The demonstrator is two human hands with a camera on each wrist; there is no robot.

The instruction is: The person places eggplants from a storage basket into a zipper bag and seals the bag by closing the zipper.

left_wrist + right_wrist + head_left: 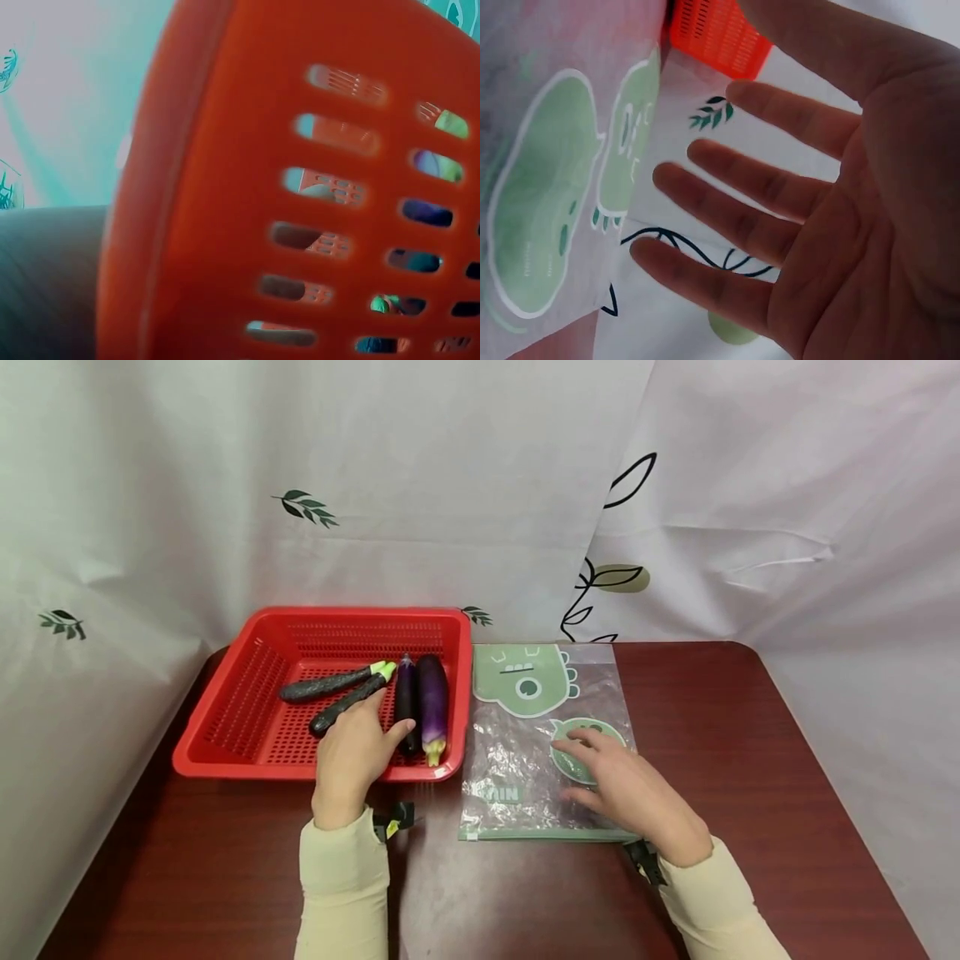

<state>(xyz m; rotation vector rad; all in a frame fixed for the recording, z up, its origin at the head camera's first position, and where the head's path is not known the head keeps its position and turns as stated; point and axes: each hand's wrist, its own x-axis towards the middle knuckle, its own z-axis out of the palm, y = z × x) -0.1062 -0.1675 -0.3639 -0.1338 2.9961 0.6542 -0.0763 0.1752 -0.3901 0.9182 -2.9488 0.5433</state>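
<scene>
My left hand (356, 752) reaches over the front rim of a red basket (247, 760), its thumb and fingers spread apart. Below its fingers lies a dark green cucumber (337, 714) with a pale green tip; a second cucumber (322, 687) lies behind it. By the thumb is a slim dark eggplant (406, 702), and beside that a thicker purple eggplant (432, 702). Whether the hand touches any of them I cannot tell. My right hand (626, 785), fingers spread and holding nothing, hovers over a clear zip bag (517, 760) with green cartoon prints.
The basket stands at the table's back left, with the flat bag to its right. A white patterned curtain (420, 485) hangs behind the brown table (487, 902). In the left wrist view the slotted basket wall (225, 187) blocks most of the sight.
</scene>
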